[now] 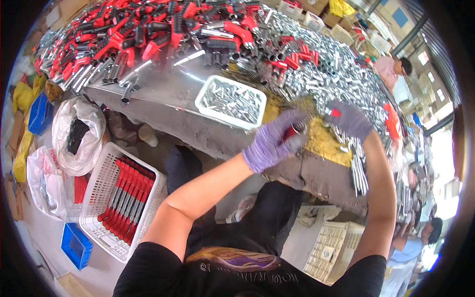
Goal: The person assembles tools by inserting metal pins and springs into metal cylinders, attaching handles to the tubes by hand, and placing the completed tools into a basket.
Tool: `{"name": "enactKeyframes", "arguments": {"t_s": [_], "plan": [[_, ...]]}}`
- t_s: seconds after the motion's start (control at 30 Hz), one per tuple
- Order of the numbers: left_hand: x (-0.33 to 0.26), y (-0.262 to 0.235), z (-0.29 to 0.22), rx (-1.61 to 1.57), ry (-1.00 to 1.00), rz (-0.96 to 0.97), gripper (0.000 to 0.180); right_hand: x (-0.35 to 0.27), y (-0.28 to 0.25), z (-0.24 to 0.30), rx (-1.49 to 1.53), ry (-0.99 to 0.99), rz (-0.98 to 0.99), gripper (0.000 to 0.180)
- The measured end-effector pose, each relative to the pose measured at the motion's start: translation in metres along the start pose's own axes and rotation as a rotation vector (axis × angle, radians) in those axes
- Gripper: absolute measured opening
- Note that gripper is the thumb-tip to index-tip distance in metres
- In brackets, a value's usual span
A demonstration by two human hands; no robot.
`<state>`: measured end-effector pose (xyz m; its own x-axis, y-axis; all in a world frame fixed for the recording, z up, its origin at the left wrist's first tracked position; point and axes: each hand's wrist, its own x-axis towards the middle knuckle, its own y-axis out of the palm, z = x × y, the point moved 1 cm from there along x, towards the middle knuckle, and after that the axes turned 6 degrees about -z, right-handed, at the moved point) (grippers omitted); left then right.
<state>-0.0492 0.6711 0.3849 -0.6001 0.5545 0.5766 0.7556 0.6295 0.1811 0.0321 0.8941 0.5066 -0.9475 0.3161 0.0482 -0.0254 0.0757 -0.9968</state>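
Left hand (276, 140): gloved in purple, clamped with thumb and fingers on a short tube (297, 129).
Short tube: red and dark, mostly hidden by the glove, held above the near edge of the table (173, 81).
Right hand (352, 122): gloved in purple too, blurred, to the right of the left hand and apart from it. A red piece (335, 113) shows at its fingertips; I cannot tell whether they grip it.
Yellow patch (326, 145): worn and stained, on the table below and between the hands.
Thin rods (358, 172): silvery, bunched at the table edge, just left of the right forearm.
White tray (223, 118): on the table, left of and beyond the left hand, filled with small metal parts (230, 96).
Metal heap (331, 74): loose shiny pieces, spread beyond both hands.
Handle pile (148, 30): red and black, heaped across the far left of the table.
White basket (106, 242): on the floor at the left, with red-and-grey tools (127, 199) lined up inside.
Blue bin (76, 246): near the basket's lower left side.
White sack (91, 159): open-topped, just above the basket.
Cream crate (326, 249): at the lower right.
Co-workers: one in pink (388, 71), one in light blue (410, 249), both toward the right rim.
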Motion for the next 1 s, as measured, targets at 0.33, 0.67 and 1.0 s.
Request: {"name": "enactKeyframes", "arguments": {"t_s": [0.33, 0.67, 1.0], "plan": [[-0.026, -0.019, 0.064, 0.059, -0.105, 0.165, 0.055, 0.225, 0.039, 0.080, -0.313, -0.438, -0.305, 0.023], [-0.016, -0.024, 0.054, 0.195, -0.115, 0.201, 0.054, 0.379, 0.108, 0.115, -0.824, -0.836, -0.528, 0.021], [-0.019, -0.014, 0.058, 0.140, -0.108, 0.180, 0.046, 0.259, 0.034, 0.067, -0.087, -0.348, -0.149, 0.039]]}}
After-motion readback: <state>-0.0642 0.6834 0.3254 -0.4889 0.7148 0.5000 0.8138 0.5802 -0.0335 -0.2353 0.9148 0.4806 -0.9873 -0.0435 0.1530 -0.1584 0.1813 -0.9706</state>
